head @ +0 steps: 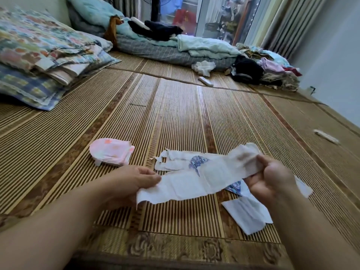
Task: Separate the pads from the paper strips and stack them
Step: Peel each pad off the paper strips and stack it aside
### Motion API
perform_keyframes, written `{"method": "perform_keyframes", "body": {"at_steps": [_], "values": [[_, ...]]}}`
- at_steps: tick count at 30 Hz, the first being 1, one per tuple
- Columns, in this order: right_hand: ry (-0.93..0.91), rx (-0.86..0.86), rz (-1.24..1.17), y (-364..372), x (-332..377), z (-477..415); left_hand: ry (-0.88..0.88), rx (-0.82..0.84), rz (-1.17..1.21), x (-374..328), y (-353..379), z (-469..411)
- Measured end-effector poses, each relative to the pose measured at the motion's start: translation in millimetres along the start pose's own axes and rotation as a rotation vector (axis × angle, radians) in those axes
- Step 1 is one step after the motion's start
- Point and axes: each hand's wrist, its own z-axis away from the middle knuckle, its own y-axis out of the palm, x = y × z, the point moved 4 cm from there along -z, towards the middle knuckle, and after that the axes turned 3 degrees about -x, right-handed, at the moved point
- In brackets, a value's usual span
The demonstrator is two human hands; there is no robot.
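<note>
A long white pad [187,184] is stretched between both hands above the bamboo mat. My left hand [134,180] pinches its near-left end. My right hand [270,178] grips its far-right end, fingers curled over it. Behind the pad lies a torn white wrapper with a blue print [181,160]. White paper strips [247,213] lie on the mat under my right forearm, with a blue-printed scrap [234,187] beside them. A pink folded pad packet [111,153] rests on the mat to the left, apart from both hands.
The bamboo mat [175,117] covers the bed. Stacked pillows [44,61] sit at the far left, quilts [175,49] and a clothes pile [265,73] at the back. Two small white rolled items lie on the mat, one [205,81] at the back and one [327,136] at the right.
</note>
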Motion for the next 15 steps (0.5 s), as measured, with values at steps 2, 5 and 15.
{"method": "perform_keyframes", "body": {"at_steps": [2,5,15], "values": [[0.018,-0.08,0.1,-17,-14,-9,-0.038,-0.034,-0.033,2,-7,-1],[-0.085,-0.187,0.459,-31,-26,-14,-0.065,-0.101,-0.062,4,-15,-1],[-0.507,0.336,1.434,5,-65,19,0.005,-0.145,-0.074,-1,-20,9]]}}
